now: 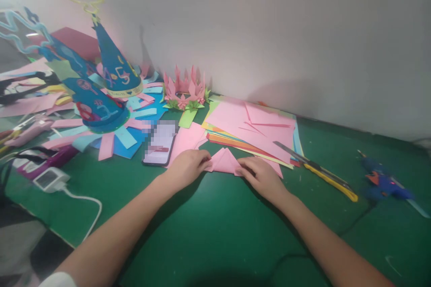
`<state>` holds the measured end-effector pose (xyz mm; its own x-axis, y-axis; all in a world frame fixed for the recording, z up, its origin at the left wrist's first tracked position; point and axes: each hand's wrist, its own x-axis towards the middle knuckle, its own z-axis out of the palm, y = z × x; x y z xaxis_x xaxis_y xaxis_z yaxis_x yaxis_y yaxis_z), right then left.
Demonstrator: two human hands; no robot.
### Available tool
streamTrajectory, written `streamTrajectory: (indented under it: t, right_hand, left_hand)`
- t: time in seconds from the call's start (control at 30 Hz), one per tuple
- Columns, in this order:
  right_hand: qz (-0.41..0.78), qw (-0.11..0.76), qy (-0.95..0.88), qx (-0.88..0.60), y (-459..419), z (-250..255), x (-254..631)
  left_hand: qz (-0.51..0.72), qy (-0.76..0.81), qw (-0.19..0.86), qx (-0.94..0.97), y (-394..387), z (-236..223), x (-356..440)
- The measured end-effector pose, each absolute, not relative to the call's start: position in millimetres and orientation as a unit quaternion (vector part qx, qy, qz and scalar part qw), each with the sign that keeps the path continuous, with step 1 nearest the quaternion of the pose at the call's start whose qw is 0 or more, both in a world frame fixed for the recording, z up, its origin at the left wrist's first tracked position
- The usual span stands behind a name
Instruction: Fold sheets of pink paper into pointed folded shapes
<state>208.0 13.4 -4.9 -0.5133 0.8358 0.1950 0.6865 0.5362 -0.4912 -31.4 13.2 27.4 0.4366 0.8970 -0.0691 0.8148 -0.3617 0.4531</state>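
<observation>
A folded piece of pink paper [225,161] with a peaked top lies between my two hands, just above the green table or resting on it; I cannot tell which. My left hand [190,163] pinches its left corner between thumb and fingers. At the right corner, my right hand [261,175] grips it the same way. Behind it is a stack of coloured paper sheets [232,119], pink on top. More pink paper [186,139] lies beyond my left hand, beside a smartphone [160,143] whose screen is partly blurred out.
A yellow utility knife [323,175] has its blade over the paper stack. Farther right lies a blue glue gun [385,181] with a cord. A pink paper crown [185,89] and blue cone hats [116,65] stand back left. A white charger [50,179] with cable lies at left.
</observation>
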Motion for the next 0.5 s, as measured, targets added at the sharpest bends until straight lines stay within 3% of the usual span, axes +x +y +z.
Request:
streamTrajectory:
  t: [0.5]
  right_hand:
    - [0.169, 0.224, -0.832, -0.479, 13.3, -9.2, 205.5]
  left_hand:
    - [0.02, 0.581, 0.151, 0.799, 7.5, 18.2, -24.0]
